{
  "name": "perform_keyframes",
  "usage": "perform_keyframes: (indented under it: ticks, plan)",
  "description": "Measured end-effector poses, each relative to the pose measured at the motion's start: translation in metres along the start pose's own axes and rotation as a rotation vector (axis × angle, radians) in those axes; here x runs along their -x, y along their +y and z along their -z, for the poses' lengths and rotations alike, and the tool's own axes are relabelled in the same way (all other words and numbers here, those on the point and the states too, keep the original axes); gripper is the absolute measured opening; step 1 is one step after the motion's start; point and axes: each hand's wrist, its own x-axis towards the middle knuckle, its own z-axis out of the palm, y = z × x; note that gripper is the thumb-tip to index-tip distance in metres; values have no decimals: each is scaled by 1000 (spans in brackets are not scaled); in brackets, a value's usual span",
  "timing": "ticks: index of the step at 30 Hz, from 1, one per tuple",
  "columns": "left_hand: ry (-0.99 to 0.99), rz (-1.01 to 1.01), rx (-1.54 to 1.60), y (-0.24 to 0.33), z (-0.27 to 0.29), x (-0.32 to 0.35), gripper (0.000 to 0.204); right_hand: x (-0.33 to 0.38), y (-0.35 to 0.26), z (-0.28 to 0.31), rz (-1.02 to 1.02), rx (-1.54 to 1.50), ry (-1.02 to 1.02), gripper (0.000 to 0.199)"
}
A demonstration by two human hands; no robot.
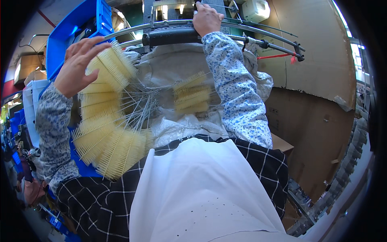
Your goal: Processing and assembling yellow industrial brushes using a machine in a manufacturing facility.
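Note:
A large fan of wire-handled brushes with pale yellow bristles lies at the left, its thin metal stems pointing toward the middle. My left hand is over the upper left of this fan, fingers stretched and apart. Farther up, my right hand is closed at the machine's metal bars, beside a black padded roller. A small dark part shows at its fingertips; what it grips is mostly hidden. A few more yellow brushes, slightly blurred, are over the pale plastic sheet between my arms.
A blue bin stands behind my left hand. Large cardboard sheets rise at the right, and a red strip hangs by the bar's end. Brush bristles show in the machine at the top. Another person is at the far left.

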Motion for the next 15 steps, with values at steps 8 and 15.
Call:
perform_keyframes:
  ticks: [8,15]
  plan:
    - [-219,-98,302,-10,-9,11,32,-4,72,19,-4,42,2,29]
    - [-226,171,543,-22,46,56,33,-45,124,33,-148,-73,-317,25]
